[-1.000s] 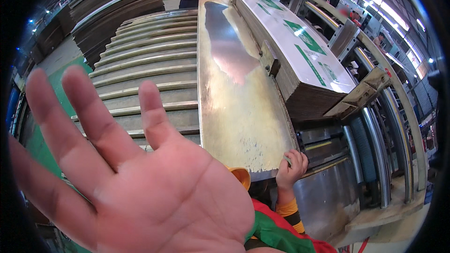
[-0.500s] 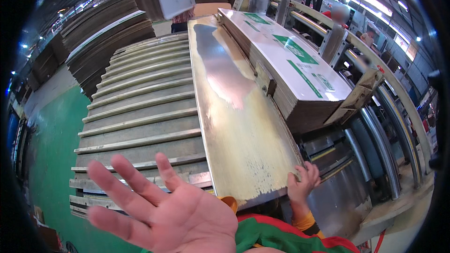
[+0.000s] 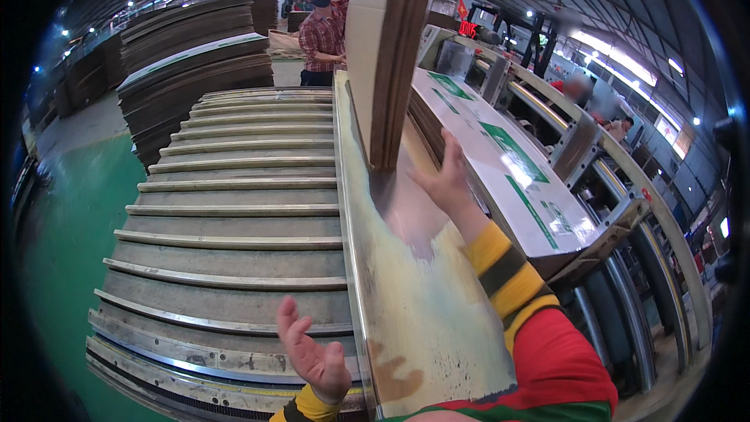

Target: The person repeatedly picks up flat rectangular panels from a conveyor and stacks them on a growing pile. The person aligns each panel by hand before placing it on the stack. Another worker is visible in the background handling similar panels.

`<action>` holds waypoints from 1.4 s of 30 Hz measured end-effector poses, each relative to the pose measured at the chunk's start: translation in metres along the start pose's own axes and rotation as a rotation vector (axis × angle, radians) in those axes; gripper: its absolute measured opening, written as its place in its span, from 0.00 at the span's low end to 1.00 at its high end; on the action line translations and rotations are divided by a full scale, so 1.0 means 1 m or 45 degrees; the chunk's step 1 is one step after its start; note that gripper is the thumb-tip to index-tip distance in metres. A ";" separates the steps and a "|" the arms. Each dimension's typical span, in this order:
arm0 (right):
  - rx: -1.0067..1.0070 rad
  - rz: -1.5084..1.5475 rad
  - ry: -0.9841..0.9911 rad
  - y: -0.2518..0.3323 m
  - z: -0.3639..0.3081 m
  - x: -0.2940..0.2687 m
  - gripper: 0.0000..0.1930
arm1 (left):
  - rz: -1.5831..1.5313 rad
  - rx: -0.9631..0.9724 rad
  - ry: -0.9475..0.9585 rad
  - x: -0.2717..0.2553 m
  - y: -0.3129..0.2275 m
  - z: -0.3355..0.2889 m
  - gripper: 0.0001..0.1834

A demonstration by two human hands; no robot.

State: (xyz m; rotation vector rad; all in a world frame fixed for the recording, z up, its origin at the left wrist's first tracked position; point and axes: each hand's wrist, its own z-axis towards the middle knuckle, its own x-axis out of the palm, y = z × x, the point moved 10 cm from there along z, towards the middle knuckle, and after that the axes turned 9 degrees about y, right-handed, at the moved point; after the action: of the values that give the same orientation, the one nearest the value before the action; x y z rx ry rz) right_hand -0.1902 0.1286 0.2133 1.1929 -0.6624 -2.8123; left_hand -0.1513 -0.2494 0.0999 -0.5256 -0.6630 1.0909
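Observation:
A thick bundle of cardboard sheets (image 3: pixel 373 70) stands upright on its edge on the worn metal table (image 3: pixel 453 328), its brown layered edges toward me. My right hand (image 3: pixel 447 180) reaches forward over the table with fingers spread, just right of the bundle's lower corner and apart from it. It holds nothing. My left hand (image 3: pixel 314 355) is low, near the table's left edge and above the roller conveyor (image 3: pixel 234 227); its fingers are loosely bent, apart and empty. Beyond the bundle stands a person in a checked shirt (image 3: pixel 322 35), one hand close to its far side.
Right of the table lies a stack of white sheets with green print (image 3: pixel 500 164), beside a machine frame with metal rollers (image 3: pixel 547 113). Tall cardboard piles (image 3: pixel 195 70) stand at the far left. Green floor (image 3: pixel 70 219) runs along the conveyor's left side.
The upright bundle has come onto the table's far part from beyond it. My right hand has moved forward from the near edge toward it. My left hand has dropped lower and its fingers have bent.

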 end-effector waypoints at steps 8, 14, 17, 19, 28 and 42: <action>0.582 0.111 -0.011 -0.052 0.091 0.092 0.67 | 0.455 -0.515 1.090 0.100 0.058 -0.069 0.30; 0.144 -0.026 -0.550 -0.015 0.060 0.101 0.45 | 0.618 -0.362 1.165 0.105 0.054 -0.072 0.29; 0.050 -0.140 -0.756 -0.006 0.047 0.095 0.39 | 0.477 -0.401 1.074 0.098 0.057 -0.068 0.26; 0.086 -0.156 -0.790 -0.010 0.047 0.091 0.40 | 0.445 -0.442 1.013 0.095 0.060 -0.068 0.25; 0.572 -0.115 -0.593 -0.071 0.058 0.070 0.52 | 0.407 -0.440 1.006 0.097 0.060 -0.069 0.22; 0.678 -0.066 -0.819 -0.135 0.042 0.049 0.49 | 0.359 -0.437 0.951 0.095 0.059 -0.066 0.20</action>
State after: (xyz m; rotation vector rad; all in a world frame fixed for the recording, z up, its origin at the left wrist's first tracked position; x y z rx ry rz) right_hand -0.2339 0.2588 0.1536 0.2668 -1.4925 -3.1588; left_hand -0.1121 -0.1440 0.0350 -1.2733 -0.1088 0.9422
